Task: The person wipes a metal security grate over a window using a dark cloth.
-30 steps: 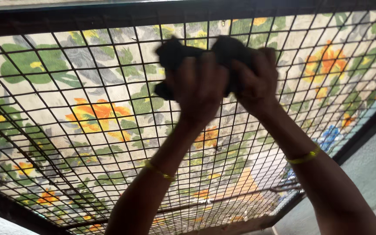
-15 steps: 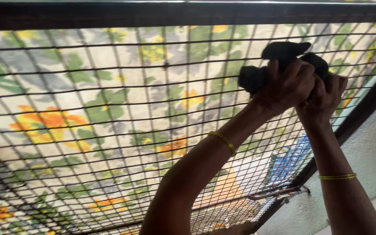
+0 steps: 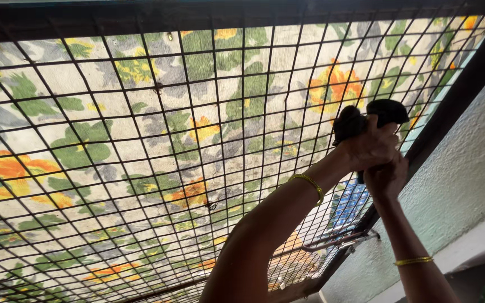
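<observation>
Both hands raised at upper right of frame: left hand (image 3: 369,147) and right hand (image 3: 385,177) closed together around a dark cloth (image 3: 369,116), pressed against the wire mesh (image 3: 141,140) near its dark frame (image 3: 450,106). To wipe well: keep cloth bunched, press firmly along each wire, work into the corner.

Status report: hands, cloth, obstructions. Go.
Left hand and right hand both clenched on black cloth. Cloth pressed against wire mesh. Nothing blocking.

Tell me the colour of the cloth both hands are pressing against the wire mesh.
Black. The cloth shows best in the head view, bunched above the left hand.
</observation>
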